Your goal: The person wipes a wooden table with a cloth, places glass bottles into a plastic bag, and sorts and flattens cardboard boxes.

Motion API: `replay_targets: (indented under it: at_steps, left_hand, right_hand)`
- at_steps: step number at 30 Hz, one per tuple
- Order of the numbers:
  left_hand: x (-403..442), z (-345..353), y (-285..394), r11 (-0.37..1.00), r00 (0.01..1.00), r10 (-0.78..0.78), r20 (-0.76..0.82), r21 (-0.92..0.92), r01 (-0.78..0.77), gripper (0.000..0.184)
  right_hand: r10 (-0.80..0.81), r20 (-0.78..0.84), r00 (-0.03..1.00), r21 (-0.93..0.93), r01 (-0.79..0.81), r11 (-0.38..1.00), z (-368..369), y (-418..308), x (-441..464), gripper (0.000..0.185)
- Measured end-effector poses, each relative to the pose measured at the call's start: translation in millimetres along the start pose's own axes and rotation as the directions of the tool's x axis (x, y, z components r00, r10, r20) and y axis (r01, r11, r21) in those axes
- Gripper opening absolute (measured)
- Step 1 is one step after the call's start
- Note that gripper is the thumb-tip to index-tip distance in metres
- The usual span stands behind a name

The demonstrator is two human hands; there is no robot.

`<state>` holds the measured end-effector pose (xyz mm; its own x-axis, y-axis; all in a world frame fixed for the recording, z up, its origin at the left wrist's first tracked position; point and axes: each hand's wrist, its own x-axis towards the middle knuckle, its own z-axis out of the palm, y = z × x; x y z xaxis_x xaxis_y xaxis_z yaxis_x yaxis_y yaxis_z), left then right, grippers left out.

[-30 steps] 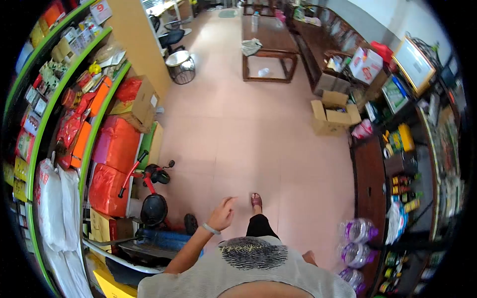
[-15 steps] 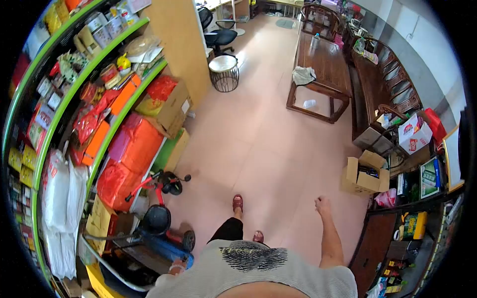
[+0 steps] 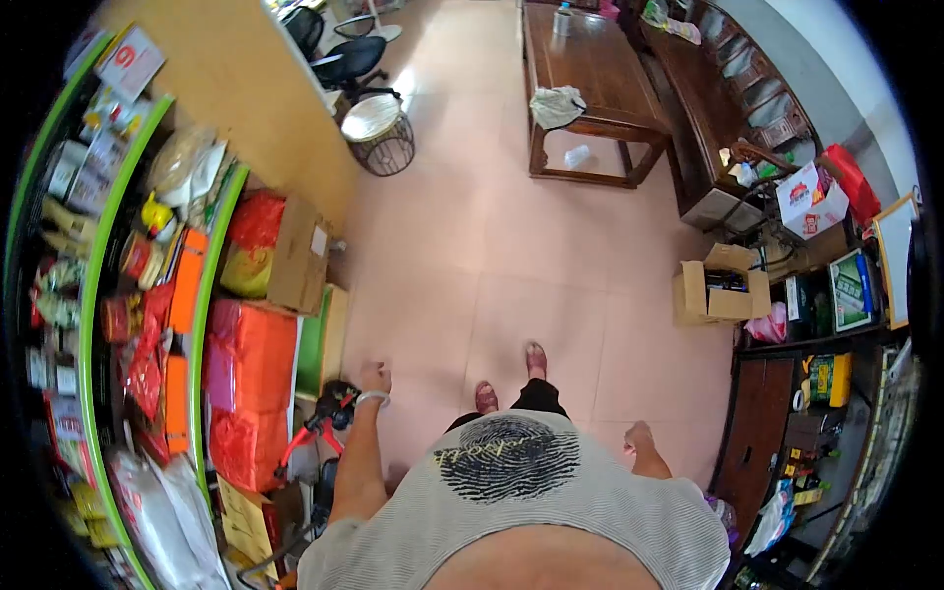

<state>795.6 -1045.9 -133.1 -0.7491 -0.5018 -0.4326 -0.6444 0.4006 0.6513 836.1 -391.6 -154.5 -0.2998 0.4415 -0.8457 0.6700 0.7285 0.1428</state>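
My left hand [image 3: 374, 380], with a pale bracelet at the wrist, is held out in front of me on the left. Its fingers look curled, and nothing shows in them. Just below and left of it is a red and black child's ride-on [image 3: 320, 425], partly hidden by my arm; I see no contact. My right hand [image 3: 638, 439] hangs at my right side over the pink tiled floor [image 3: 531, 265]. Its fingers are loosely closed, with nothing visible in them. My feet in dark red shoes [image 3: 535, 360] are mid-step below.
Green-edged shelves [image 3: 218, 305] with packaged goods line the left. Ahead stand a drum-shaped stool [image 3: 380, 138], a dark wooden table [image 3: 600, 69] and a wooden bench [image 3: 688, 88]. On the right are an open cardboard box [image 3: 693, 295] and a dark cabinet [image 3: 752, 433].
My left hand has swung forward from low beside the ride-on; my right hand has swung back. My feet have stepped, and the view has moved forward and turned.
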Motion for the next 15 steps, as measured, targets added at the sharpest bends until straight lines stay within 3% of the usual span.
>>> replay_targets:
  at_steps: [2,4,6,8,10,12,13,14,15]
  left_hand:
    - [24.4,11.0,63.3,0.998,0.999,0.018,0.052,-0.061,-0.015,0.034]
    - [41.3,33.1,102.5,1.000,0.990,0.021,0.138,0.008,-0.023,0.033]
    - [60.7,54.3,125.6,0.992,0.974,0.026,0.227,0.112,-0.052,0.032]
    - [85.8,76.4,107.3,0.924,0.949,0.148,0.278,0.304,-0.233,0.033]
    - [120.5,97.7,63.8,0.919,0.939,-0.054,0.340,0.385,-0.087,0.034]
    - [114.0,87.4,109.6,0.898,0.887,-0.337,0.315,0.390,0.203,0.036]
    - [122.0,88.0,115.5,0.902,0.890,-0.344,0.300,0.368,0.225,0.036]
    - [133.2,85.2,124.1,0.906,0.893,-0.351,0.282,0.344,0.248,0.037]
    - [139.2,87.0,131.9,0.909,0.894,-0.360,0.266,0.314,0.273,0.037]
  right_hand:
    - [0.053,-0.012,0.999,-0.015,-0.053,0.998,-3.8,-9.2,11.8,0.016]
    - [0.118,-0.013,0.993,0.018,-0.117,0.993,-25.7,-35.8,3.6,0.011]
    - [-0.079,0.021,0.997,-0.185,0.081,0.979,-36.9,-55.6,39.8,0.006]
    - [-0.125,-0.026,0.992,-0.175,0.118,0.977,-56.4,-86.2,69.3,0.013]
    - [-0.003,-0.155,0.988,0.040,0.009,0.999,-83.1,-121.4,92.8,0.020]
    - [-0.061,-0.121,0.991,0.063,0.069,0.996,-155.0,-165.7,71.0,0.018]
    - [-0.089,-0.096,0.991,0.062,0.095,0.994,-188.3,-184.1,59.2,0.018]
    - [-0.362,-0.250,0.898,-0.268,0.295,0.917,-206.5,-192.9,74.0,0.018]
    - [-0.638,-0.286,0.715,-0.594,0.390,0.703,-227.7,-200.3,94.1,0.018]
